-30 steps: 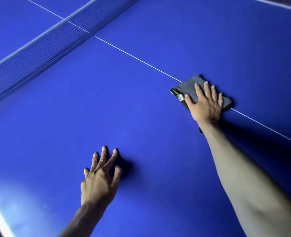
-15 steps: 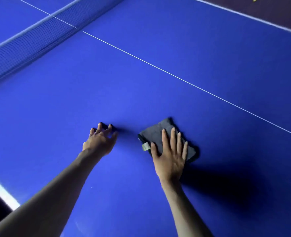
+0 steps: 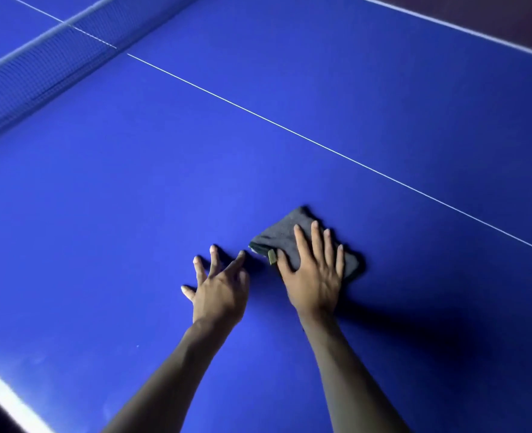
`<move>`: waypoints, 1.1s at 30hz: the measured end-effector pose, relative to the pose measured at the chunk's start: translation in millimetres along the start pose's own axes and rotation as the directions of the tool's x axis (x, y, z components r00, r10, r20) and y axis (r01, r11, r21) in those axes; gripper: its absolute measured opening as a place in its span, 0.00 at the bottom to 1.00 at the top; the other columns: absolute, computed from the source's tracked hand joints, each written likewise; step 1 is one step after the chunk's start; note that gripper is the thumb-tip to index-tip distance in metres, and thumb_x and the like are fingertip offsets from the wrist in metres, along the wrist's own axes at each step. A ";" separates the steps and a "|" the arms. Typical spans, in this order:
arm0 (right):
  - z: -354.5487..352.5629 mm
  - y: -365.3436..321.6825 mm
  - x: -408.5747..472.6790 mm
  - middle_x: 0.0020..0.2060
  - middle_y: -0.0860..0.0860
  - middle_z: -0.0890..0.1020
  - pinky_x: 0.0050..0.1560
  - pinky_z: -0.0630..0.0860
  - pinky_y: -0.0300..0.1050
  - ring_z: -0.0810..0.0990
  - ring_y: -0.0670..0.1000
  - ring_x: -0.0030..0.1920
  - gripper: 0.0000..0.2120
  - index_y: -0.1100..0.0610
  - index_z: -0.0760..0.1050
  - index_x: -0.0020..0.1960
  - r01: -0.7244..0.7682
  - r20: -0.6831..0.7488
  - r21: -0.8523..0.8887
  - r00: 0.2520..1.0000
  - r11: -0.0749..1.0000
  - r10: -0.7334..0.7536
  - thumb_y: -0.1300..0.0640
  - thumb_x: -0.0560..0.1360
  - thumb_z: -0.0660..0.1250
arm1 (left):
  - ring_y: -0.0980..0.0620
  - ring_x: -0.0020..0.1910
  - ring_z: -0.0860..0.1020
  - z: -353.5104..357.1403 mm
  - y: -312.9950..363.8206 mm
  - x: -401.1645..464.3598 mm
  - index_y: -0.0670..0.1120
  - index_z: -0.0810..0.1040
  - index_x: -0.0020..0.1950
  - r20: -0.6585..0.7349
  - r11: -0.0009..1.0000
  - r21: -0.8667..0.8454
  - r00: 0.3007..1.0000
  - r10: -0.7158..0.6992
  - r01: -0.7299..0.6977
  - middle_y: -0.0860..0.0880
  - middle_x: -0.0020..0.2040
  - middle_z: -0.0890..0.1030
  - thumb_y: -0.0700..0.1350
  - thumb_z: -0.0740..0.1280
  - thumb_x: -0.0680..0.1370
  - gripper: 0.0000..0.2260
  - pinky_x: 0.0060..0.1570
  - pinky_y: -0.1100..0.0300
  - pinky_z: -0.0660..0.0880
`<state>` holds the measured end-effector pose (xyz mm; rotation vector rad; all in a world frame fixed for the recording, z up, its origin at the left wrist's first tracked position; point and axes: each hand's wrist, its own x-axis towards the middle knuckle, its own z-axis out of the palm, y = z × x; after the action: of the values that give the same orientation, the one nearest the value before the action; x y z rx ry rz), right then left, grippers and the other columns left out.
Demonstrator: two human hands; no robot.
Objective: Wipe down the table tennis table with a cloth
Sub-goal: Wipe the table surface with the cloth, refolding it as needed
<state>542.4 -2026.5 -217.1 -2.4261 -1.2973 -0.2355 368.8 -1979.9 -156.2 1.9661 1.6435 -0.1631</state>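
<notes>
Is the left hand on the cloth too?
No: only the right hand presses the cloth; the left hand rests on bare table.

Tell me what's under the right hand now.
A folded grey cloth lies flat on the blue table under the right hand, whose straight fingers press it down. The part of the cloth beneath the palm is covered.

The right hand [image 3: 316,278], flat on the folded grey cloth [image 3: 285,237], has drawn it back from the white centre line [image 3: 321,145] across the blue table tennis table [image 3: 133,182], ending just beside the left hand [image 3: 219,290], whose fingers have gone from bunched to splayed on the surface.
</notes>
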 end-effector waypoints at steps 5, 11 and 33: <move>24.6 47.7 108.1 0.80 0.49 0.67 0.81 0.54 0.60 0.64 0.55 0.80 0.29 0.44 0.72 0.77 -0.031 0.001 -0.009 1.000 0.999 0.031 0.33 0.80 0.58 | 0.43 0.77 0.50 15.9 1.9 -0.6 0.68 0.64 0.76 -0.127 0.996 0.077 0.991 -0.026 0.036 0.53 0.81 0.54 0.57 0.52 0.80 0.23 0.60 0.36 0.62; 50.2 99.6 213.7 0.81 0.50 0.66 0.81 0.53 0.61 0.64 0.55 0.80 0.31 0.44 0.71 0.77 0.052 0.060 0.015 0.997 0.999 -0.053 0.32 0.79 0.57 | 0.48 0.72 0.56 11.1 -2.9 6.6 0.69 0.66 0.75 -0.090 0.994 0.111 0.996 0.028 -0.018 0.55 0.81 0.55 0.59 0.57 0.73 0.29 0.50 0.45 0.65; -79.5 57.5 -180.0 0.82 0.51 0.63 0.78 0.62 0.64 0.64 0.57 0.81 0.31 0.47 0.69 0.79 0.052 0.129 0.022 0.990 0.998 -0.055 0.36 0.80 0.64 | 0.46 0.77 0.61 20.6 28.0 -55.8 0.61 0.66 0.78 0.026 0.997 0.014 0.997 0.079 -0.080 0.52 0.81 0.60 0.47 0.60 0.81 0.25 0.65 0.43 0.73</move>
<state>491.6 -2225.1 -216.0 -2.4284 -1.4152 -0.0806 386.9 -2040.9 -139.4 2.0292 1.5498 -0.1696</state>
